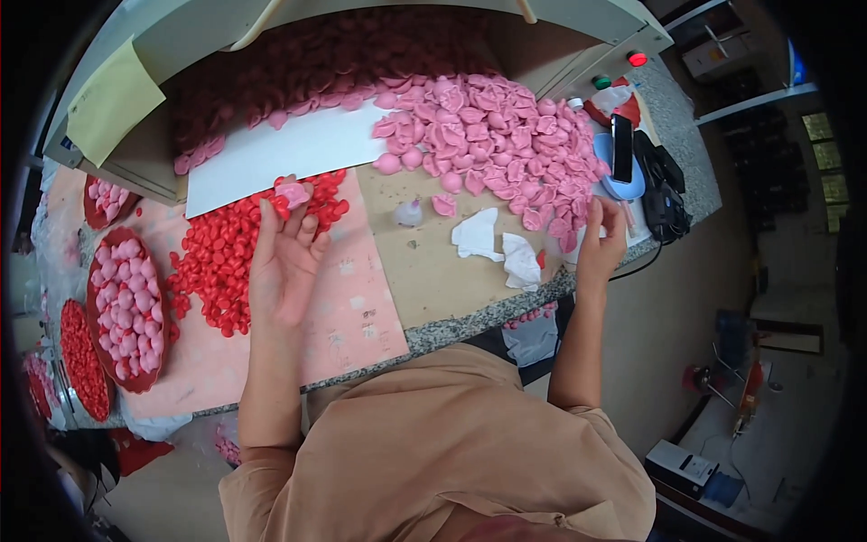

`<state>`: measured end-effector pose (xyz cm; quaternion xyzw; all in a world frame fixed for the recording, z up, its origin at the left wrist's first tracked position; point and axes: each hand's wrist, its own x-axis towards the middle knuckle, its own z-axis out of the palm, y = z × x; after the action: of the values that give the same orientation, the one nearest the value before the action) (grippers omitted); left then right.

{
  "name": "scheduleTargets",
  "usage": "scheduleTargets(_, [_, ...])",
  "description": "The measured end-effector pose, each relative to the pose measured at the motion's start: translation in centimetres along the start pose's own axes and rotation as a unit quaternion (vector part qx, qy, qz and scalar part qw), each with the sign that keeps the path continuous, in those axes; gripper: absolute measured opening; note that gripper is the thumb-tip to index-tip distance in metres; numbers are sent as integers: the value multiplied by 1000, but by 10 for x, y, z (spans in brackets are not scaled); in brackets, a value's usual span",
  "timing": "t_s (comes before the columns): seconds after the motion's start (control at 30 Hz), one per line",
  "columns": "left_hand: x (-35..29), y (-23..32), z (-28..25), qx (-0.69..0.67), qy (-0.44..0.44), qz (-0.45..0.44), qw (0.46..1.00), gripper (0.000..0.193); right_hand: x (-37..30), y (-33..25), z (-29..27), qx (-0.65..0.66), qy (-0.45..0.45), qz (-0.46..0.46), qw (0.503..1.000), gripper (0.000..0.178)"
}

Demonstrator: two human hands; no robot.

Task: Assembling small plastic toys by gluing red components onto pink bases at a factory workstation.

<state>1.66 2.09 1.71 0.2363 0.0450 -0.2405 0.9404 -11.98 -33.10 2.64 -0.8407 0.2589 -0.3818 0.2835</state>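
My left hand (293, 257) is palm up over a heap of small glossy red pieces (215, 257), its fingers curled. A pink hollow, shell-like piece (292, 193) sits at its fingertips, with a bit of red beside it. At the right end of a large pile of similar pink pieces (479, 126), my right hand (602, 242) has its thumb and fingers drawn together; whatever is between them is too small to make out. Between the hands lie a loose pink piece (443, 205), a small whitish translucent ball (409, 213) and crumpled white tissues (476, 233).
Red oval baskets hold round pink pieces (159, 348) and red pieces (86, 361) at the left. A grey cabinet (623, 50) with red and green buttons spans the back. A phone (622, 149) and blue dish (623, 186) stand right. The granite counter edge (452, 331) runs nearest me.
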Motion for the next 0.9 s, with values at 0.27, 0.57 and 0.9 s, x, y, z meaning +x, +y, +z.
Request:
scheduleTargets(0.27, [-2,0,0,-4,9,-5,1000,43,-41,-109,75,149,-360,-65,919,33])
scheduleTargets(0.57, [-2,5,-6,-21,31,-10,999,36,-51,-121,96,474,-463,259,703,29])
scheduleTargets(0.9, [-8,-1,-4,-13,-8,-22,1000,40,-37,-148,115,608,-464,211,609,41])
